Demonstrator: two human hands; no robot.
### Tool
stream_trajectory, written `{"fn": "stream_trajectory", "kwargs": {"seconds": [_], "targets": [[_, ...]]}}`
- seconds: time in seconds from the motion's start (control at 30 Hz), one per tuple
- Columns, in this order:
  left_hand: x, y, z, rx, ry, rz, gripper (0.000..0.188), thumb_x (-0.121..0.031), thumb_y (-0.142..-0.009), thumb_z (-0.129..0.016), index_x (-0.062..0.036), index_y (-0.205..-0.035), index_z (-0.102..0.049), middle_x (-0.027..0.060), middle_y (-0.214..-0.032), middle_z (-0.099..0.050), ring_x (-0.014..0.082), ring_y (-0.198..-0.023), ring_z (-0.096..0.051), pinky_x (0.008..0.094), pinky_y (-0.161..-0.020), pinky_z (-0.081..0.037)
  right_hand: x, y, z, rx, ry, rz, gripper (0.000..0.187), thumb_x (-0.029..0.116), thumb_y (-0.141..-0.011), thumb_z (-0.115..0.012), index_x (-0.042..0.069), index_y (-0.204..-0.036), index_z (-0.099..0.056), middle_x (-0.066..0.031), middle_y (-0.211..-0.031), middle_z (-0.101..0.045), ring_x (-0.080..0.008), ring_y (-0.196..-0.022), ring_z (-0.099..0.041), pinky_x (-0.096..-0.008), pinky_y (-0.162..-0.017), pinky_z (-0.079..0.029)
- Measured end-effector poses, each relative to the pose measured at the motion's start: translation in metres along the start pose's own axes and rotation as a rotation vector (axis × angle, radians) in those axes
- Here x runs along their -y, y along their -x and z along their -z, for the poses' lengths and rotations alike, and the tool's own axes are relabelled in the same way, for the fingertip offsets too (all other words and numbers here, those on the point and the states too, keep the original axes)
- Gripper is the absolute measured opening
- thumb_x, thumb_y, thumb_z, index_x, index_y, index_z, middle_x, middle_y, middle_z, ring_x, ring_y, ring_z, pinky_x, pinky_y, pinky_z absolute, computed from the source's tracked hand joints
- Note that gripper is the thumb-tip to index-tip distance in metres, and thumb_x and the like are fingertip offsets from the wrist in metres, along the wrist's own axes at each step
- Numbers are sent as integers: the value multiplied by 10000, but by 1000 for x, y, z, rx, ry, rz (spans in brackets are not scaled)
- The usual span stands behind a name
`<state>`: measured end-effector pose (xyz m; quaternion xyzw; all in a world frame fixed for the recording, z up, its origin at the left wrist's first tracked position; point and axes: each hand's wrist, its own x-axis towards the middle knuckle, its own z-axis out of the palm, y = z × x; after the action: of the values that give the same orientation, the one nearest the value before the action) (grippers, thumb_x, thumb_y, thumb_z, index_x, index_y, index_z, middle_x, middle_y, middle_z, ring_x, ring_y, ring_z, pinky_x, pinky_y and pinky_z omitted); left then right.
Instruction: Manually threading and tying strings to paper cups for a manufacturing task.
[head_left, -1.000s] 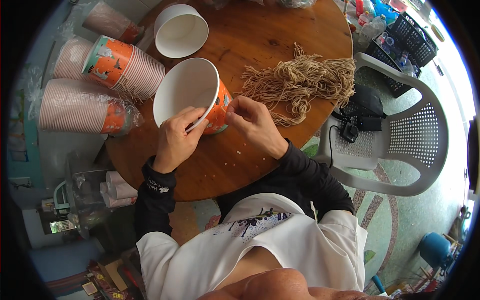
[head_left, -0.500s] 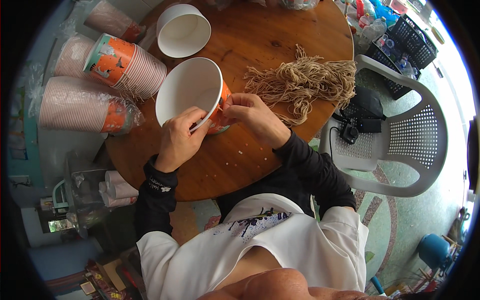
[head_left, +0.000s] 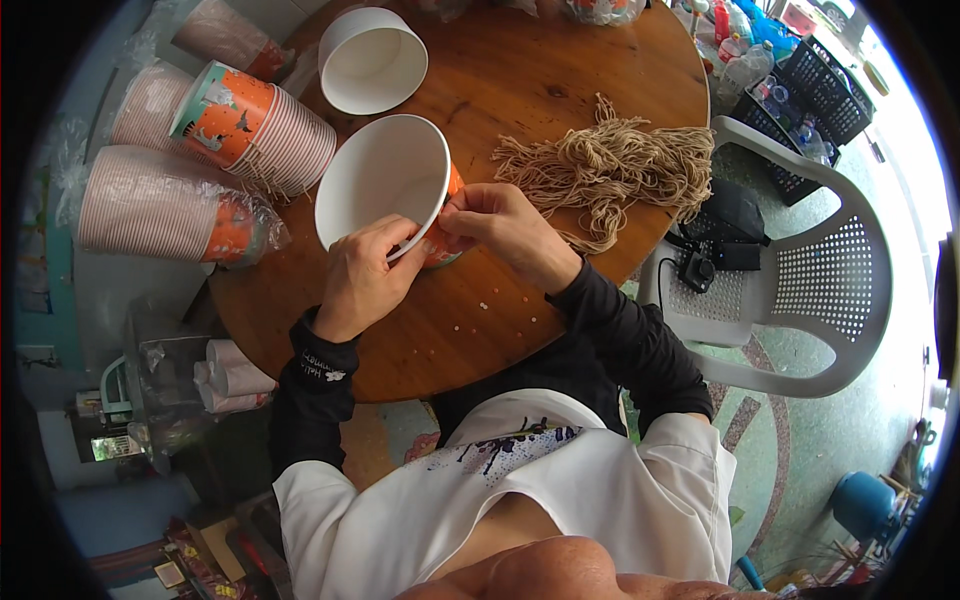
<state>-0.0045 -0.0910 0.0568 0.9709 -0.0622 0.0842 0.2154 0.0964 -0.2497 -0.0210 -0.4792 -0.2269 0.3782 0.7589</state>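
Note:
A large white-lined paper bucket (head_left: 375, 180) with an orange printed outside stands tilted on the round wooden table. My left hand (head_left: 368, 272) is closed on its near rim, fingers inside and thumb outside. Against the bucket's right outer wall, my right hand (head_left: 505, 228) is closed in a pinch. Whatever lies between those fingertips is hidden or too small to make out. To the right of the bucket lies a loose bundle of tan cords (head_left: 620, 165). Another white bucket (head_left: 375, 62) sits just behind.
Nested stacks of printed paper buckets (head_left: 255, 130) crowd the left, some in clear plastic (head_left: 150, 205). Small pale dots (head_left: 482, 307) lie on the table (head_left: 440, 350) near its front edge. A grey plastic chair (head_left: 830, 270) holding a black bag and camera stands right.
Both hands keep nearly the same hold on the bucket. The whole scene has shifted very slightly in view, and the right fingers have moved a little at the bucket's wall.

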Motion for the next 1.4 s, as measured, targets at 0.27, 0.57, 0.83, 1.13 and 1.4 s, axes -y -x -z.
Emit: {"fn": "stream_trajectory", "kwargs": {"seconds": [0.27,0.57,0.83,1.13,1.4], "targets": [[5,-6,6,-87,208,-111,241,-79,-930,-567,0,-1148,-633,181,-919,-694,277,-818,-700,339,-729,-536,8,8,-6,-95,10,-42,183,201,-940,-627,18,-939,-639,-25,-806,-662,-101,-689,-625,-244,-634,-511],[21,-23,4,153,390,108,158,-39,-919,-599,23,-1049,-662,127,-858,-704,120,-761,-679,269,-682,-526,5,4,-8,-136,43,19,191,166,-932,-625,-23,-905,-613,-55,-739,-651,-121,-600,-635,-248,-551,-535],[17,-28,0,23,319,4,71,-19,-852,-613,11,-907,-647,93,-758,-664,105,-696,-647,256,-647,-516,5,11,-8,-136,359,255,196,133,-878,-653,-42,-949,-599,-84,-722,-651,-179,-613,-643,-319,-576,-517],[23,-27,19,4,774,74,95,-64,-951,-548,-8,-968,-622,38,-877,-663,94,-730,-618,252,-706,-524,29,19,-20,-242,843,472,209,166,-866,-646,48,-1037,-624,-157,-684,-640,-282,-602,-649,-364,-570,-499],[-3,-5,-5,-253,846,37,158,-120,-977,-563,-7,-1073,-618,41,-966,-638,114,-870,-611,258,-793,-507,15,8,-36,-252,537,381,159,168,-943,-601,23,-1008,-599,-130,-654,-655,-213,-552,-646,-317,-537,-505]]}}
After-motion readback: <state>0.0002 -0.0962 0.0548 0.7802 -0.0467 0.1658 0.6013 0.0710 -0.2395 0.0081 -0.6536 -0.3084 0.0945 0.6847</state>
